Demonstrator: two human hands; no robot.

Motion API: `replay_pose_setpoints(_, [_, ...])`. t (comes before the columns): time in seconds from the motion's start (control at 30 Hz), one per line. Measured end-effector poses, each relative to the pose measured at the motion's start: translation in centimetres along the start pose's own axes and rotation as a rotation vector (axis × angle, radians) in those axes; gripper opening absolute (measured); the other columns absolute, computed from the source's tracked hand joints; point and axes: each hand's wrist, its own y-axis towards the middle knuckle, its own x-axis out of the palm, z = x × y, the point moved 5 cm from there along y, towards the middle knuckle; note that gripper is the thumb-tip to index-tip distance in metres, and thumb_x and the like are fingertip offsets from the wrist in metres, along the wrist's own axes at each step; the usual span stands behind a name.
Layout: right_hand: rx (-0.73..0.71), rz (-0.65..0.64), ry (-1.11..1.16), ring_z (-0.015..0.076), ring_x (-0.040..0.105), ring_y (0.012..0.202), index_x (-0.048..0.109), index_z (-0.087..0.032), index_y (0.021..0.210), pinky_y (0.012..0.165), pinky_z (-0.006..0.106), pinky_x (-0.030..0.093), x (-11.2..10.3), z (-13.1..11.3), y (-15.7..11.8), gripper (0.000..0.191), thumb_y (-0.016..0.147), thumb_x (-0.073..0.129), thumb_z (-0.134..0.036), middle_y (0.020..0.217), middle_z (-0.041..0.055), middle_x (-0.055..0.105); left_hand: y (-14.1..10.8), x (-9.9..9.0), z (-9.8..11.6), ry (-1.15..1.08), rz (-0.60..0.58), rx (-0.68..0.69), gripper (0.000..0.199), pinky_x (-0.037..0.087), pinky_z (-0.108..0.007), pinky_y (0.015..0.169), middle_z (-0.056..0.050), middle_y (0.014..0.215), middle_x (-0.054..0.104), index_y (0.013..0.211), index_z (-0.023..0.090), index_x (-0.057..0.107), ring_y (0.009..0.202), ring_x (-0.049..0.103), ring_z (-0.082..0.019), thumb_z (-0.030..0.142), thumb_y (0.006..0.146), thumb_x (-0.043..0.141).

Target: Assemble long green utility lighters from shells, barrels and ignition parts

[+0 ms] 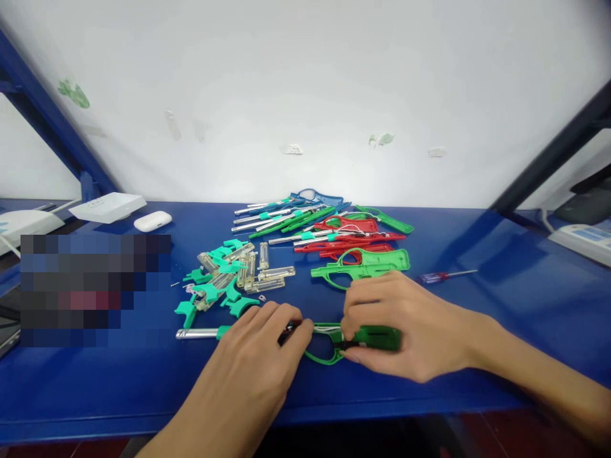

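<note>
A green long-nosed gas lighter (377,338) lies sideways near the front of the blue table, its casing open and wires showing inside. Its silver metal tube (196,333) points left. My left hand (265,346) is closed over the lighter's front part, thumb and fingertips at the casing just ahead of the trigger loop. My right hand (405,324) grips the handle, its fingertips pinched at the wires behind the loop; anything small between them is hidden. Just beyond the right hand lies a loose green casing half (367,264).
Transparent fuel tanks (273,273) and teal triggers (207,292) lie piled left of centre. Behind are blue, green and red lighter casings (334,232) with metal tubes. A screwdriver (446,276) lies right. A white earbud case (153,221) and white box (109,207) sit left.
</note>
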Motion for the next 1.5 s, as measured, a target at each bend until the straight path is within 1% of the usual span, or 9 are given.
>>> replay_pose_setpoints(0.13, [0.044, -0.022, 0.024, 0.0129, 0.063, 0.072, 0.076, -0.02, 0.096, 0.067, 0.028, 0.044, -0.3, 0.1, 0.2, 0.02, 0.106, 0.068, -0.036, 0.083, -0.0014, 0.073, 0.0, 0.0, 0.1, 0.033, 0.002, -0.004, 0.045, 0.067, -0.048, 0.079, -0.011, 0.114, 0.072, 0.126, 0.016, 0.061, 0.093, 0.072, -0.03, -0.008, 0.089, 0.049])
replay_pose_setpoints(0.23, [0.108, -0.02, 0.015, 0.0121, 0.062, 0.07, 0.075, -0.02, 0.104, 0.066, 0.028, 0.045, -0.9, 0.6, 0.2, 0.019, 0.11, 0.06, -0.029, 0.087, -0.0013, 0.073, -0.3, 0.2, -0.1, 0.03, -0.007, -0.018, 0.044, 0.066, -0.047, 0.083, -0.01, 0.117, 0.071, 0.129, 0.017, 0.059, 0.097, 0.072, -0.029, -0.007, 0.093, 0.049])
replay_pose_setpoints(0.4, [0.133, -0.082, 0.001, 0.0143, 0.071, 0.079, 0.078, -0.021, 0.105, 0.071, 0.027, 0.05, -1.3, 1.6, 0.0, 0.01, 0.101, 0.076, -0.03, 0.097, -0.0004, 0.079, -0.8, 0.4, -0.2, 0.036, -0.009, -0.026, 0.042, 0.065, -0.048, 0.09, -0.011, 0.121, 0.071, 0.134, 0.017, 0.057, 0.106, 0.071, -0.03, -0.004, 0.098, 0.046])
replay_pose_setpoints(0.57, [0.046, -0.078, -0.026, 0.0157, 0.076, 0.085, 0.083, -0.021, 0.109, 0.075, 0.028, 0.052, -0.6, 1.7, -0.2, 0.016, 0.108, 0.069, -0.029, 0.099, 0.0025, 0.081, -0.7, 0.5, -0.3, 0.015, 0.004, -0.04, 0.041, 0.064, -0.044, 0.091, -0.009, 0.12, 0.071, 0.133, 0.019, 0.058, 0.105, 0.071, -0.027, -0.002, 0.101, 0.045])
replay_pose_setpoints(0.8, [-0.047, -0.016, -0.13, 0.0159, 0.076, 0.082, 0.083, -0.02, 0.108, 0.069, 0.029, 0.05, -0.6, 1.0, -0.2, 0.021, 0.111, 0.063, -0.025, 0.095, 0.0028, 0.082, -0.8, 0.8, -0.4, -0.021, -0.015, -0.062, 0.041, 0.064, -0.049, 0.093, -0.01, 0.122, 0.069, 0.134, 0.018, 0.056, 0.108, 0.069, -0.029, -0.004, 0.101, 0.047])
replay_pose_setpoints(0.97, [-0.073, -0.024, -0.182, 0.014, 0.077, 0.081, 0.081, -0.021, 0.114, 0.072, 0.027, 0.052, -0.9, 0.5, -0.1, 0.018, 0.111, 0.064, -0.028, 0.101, 0.0011, 0.083, -0.9, 0.9, -0.4, -0.069, -0.046, -0.077, 0.041, 0.063, -0.047, 0.093, -0.009, 0.123, 0.068, 0.134, 0.019, 0.056, 0.109, 0.068, -0.029, -0.005, 0.102, 0.046])
replay_pose_setpoints(1.1, [-0.148, -0.002, -0.289, 0.0138, 0.078, 0.084, 0.08, -0.021, 0.11, 0.07, 0.027, 0.052, -0.8, 0.0, -0.3, 0.026, 0.115, 0.056, -0.028, 0.102, 0.0013, 0.085, -0.9, 1.0, -0.6, -0.107, -0.046, -0.09, 0.04, 0.063, -0.047, 0.092, -0.008, 0.122, 0.067, 0.133, 0.02, 0.056, 0.108, 0.067, -0.028, -0.005, 0.103, 0.048])
replay_pose_setpoints(1.3, [-0.275, -0.001, -0.537, 0.0151, 0.069, 0.065, 0.075, -0.015, 0.115, 0.055, 0.034, 0.046, -0.3, -1.3, -1.2, 0.037, 0.116, 0.038, -0.011, 0.093, 0.0048, 0.083, -0.6, 0.9, -0.6, -0.13, -0.01, -0.099, 0.037, 0.063, -0.046, 0.091, -0.008, 0.119, 0.068, 0.129, 0.02, 0.058, 0.105, 0.068, -0.027, -0.005, 0.103, 0.049])
replay_pose_setpoints(1.5, [-0.302, 0.012, -0.61, 0.0141, 0.065, 0.06, 0.073, -0.013, 0.113, 0.052, 0.032, 0.048, -0.3, -1.6, -1.4, 0.04, 0.115, 0.034, -0.009, 0.085, 0.0035, 0.078, -0.5, 0.7, -0.6, -0.142, 0.005, -0.099, 0.034, 0.062, -0.046, 0.091, -0.008, 0.117, 0.067, 0.128, 0.019, 0.059, 0.103, 0.068, -0.027, -0.003, 0.104, 0.049])
